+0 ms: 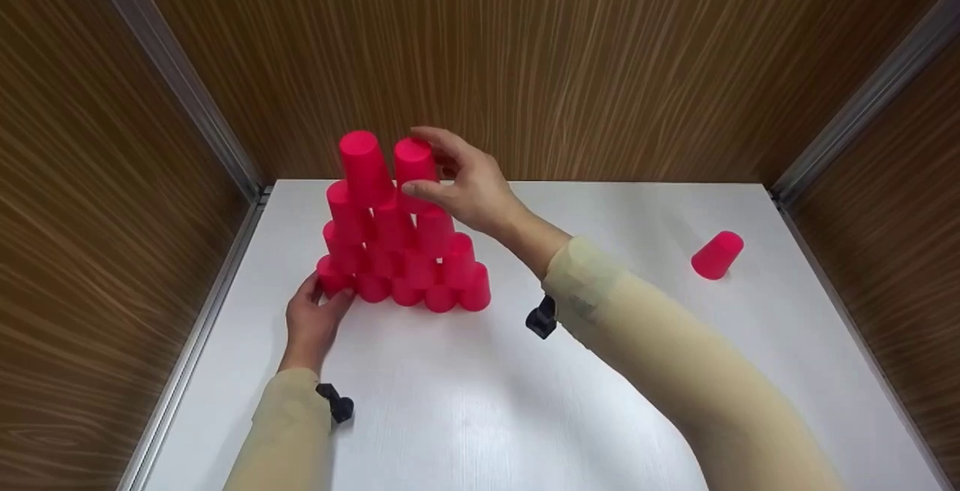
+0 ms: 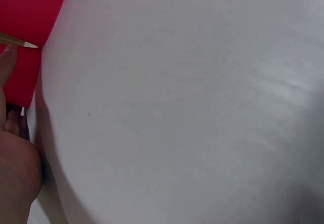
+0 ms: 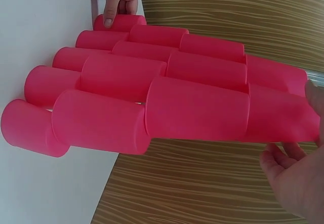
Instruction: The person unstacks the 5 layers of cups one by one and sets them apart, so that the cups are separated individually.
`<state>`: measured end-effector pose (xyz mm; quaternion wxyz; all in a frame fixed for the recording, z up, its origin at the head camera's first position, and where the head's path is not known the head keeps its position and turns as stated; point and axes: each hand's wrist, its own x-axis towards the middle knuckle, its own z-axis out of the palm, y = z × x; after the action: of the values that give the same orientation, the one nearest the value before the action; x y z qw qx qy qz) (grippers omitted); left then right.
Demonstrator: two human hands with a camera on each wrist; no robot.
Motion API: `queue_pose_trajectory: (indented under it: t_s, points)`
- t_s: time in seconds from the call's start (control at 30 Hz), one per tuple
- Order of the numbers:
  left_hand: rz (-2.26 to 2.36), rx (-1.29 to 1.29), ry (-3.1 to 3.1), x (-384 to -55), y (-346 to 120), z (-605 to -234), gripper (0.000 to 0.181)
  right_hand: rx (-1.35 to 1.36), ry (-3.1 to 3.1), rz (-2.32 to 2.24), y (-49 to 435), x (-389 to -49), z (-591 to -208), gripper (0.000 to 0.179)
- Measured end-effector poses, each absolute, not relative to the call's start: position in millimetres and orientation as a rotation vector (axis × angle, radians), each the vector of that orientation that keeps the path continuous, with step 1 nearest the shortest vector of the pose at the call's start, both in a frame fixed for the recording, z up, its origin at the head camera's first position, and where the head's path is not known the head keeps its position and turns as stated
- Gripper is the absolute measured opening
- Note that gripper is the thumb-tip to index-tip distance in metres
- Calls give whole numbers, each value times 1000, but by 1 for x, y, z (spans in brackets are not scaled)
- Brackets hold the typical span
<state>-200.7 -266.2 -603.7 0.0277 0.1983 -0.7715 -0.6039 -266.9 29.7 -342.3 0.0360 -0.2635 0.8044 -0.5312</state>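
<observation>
A pyramid of upside-down pinkish-red plastic cups point(image 1: 392, 232) rises in four rows on the white table. My right hand point(image 1: 474, 189) grips the right one of two top-row cups point(image 1: 414, 157), thumb in front and fingers behind. In the right wrist view that cup point(image 3: 276, 113) sits in line on the row below. Beside it stands the other top cup point(image 1: 364, 172). Down at the table, my left hand point(image 1: 311, 323) holds the leftmost bottom cup point(image 1: 332, 275) between thumb and fingers. The left wrist view catches only part of this hand point(image 2: 17, 171) and the cup edges.
One more red cup point(image 1: 718, 255) stands upside down by itself on the right side of the white table point(image 1: 585, 423). Wood-grain panels point(image 1: 540, 63) enclose the table at the back and both sides, the back one close behind the pyramid.
</observation>
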Motion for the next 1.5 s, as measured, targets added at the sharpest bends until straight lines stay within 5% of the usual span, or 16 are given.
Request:
queue_pose_trajectory:
  t_s: [0.97,1.5]
  points:
    - [-1852,590,-2400,-202,-265,-604,82,-813,2446,-1765,41,-270,-344,68]
    - [-1801,559,-2413,-201,-269,-608,82,-713,2620,-1889,159,-280,-352,66]
